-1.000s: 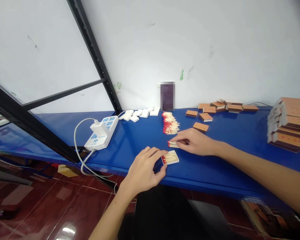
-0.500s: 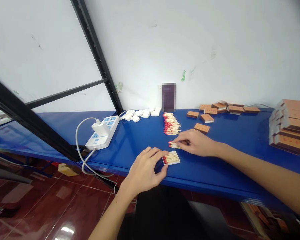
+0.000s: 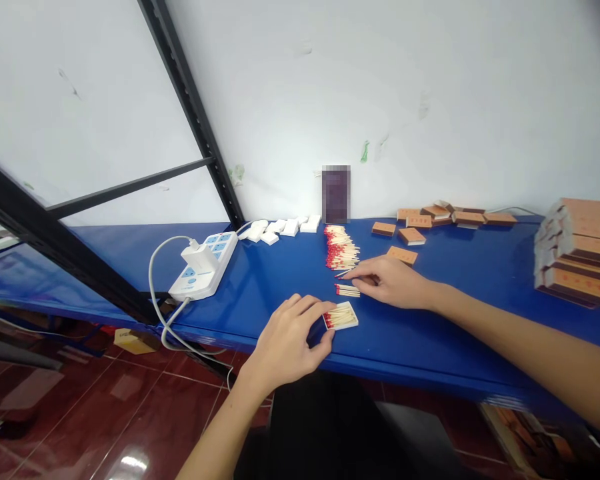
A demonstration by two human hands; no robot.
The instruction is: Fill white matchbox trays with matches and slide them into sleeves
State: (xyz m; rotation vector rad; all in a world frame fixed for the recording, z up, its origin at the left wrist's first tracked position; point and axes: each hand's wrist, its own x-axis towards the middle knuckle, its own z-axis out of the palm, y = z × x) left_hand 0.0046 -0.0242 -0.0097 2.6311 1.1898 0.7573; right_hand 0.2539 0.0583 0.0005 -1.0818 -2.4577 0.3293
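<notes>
Near the table's front edge, my left hand grips a white matchbox tray by its left end, thumb and fingers on opposite sides. Red-headed matches lie inside the tray. Just beyond it is a small row of matches on the blue table. Above this row, my right hand pinches a match between thumb and index finger, its head pointing left. The larger pile of matches is right behind that match, heads mostly to the left.
Several white trays lie at the back left, beside a power strip with a white plug and cable. Orange-brown matchbox sleeves are scattered at the back right. Stacked matchboxes stand far right. A black shelf post rises on the left.
My right hand has lifted slightly away from the small row, which now shows more fully, and a match shows in its fingers. My left hand stays on the tray.
</notes>
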